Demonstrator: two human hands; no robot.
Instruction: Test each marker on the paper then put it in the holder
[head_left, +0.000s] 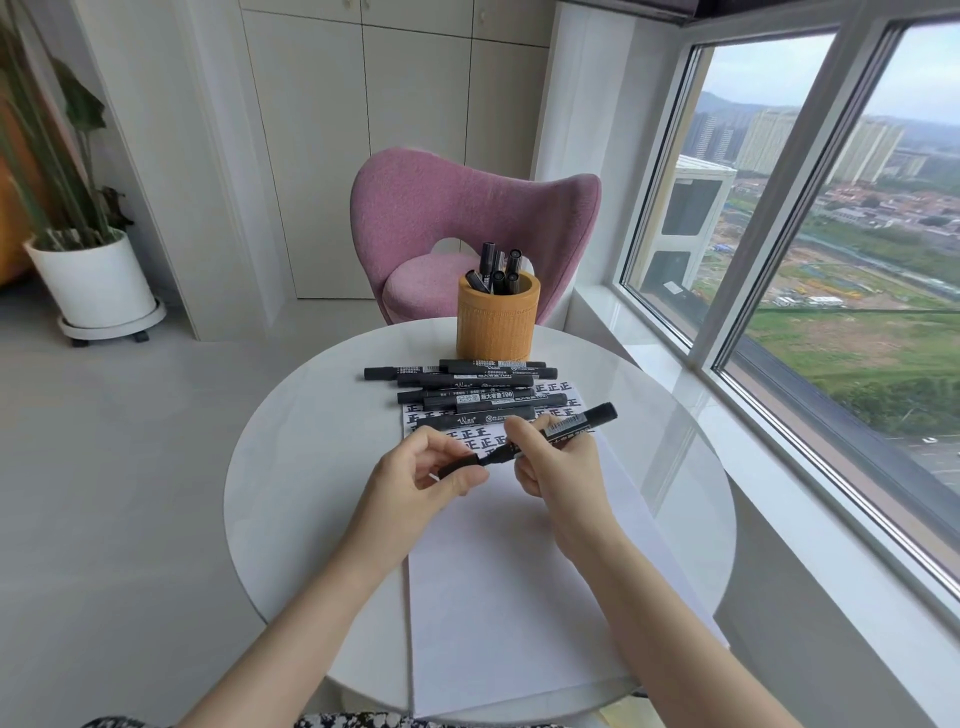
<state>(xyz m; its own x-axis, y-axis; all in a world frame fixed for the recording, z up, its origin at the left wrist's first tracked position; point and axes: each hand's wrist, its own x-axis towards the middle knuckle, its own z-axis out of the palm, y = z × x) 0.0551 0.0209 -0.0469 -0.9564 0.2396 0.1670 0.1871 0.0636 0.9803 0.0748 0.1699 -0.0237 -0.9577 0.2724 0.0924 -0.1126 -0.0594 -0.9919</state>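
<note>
Here, over the paper, the left hand pinches a black cap. The right hand grips the marker, its tip pointing to nine o'clock at the cap. Toward twelve o'clock lie loose markers, then the holder with several more.

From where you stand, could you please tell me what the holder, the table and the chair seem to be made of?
The holder looks like ochre wood or bamboo, matt, with fine ribbed grooves; moulded plastic is possible. The table seems a glossy white stone or lacquered top, since it mirrors the window. The chair is covered in pink, fuzzy, wool-like fabric.
</note>
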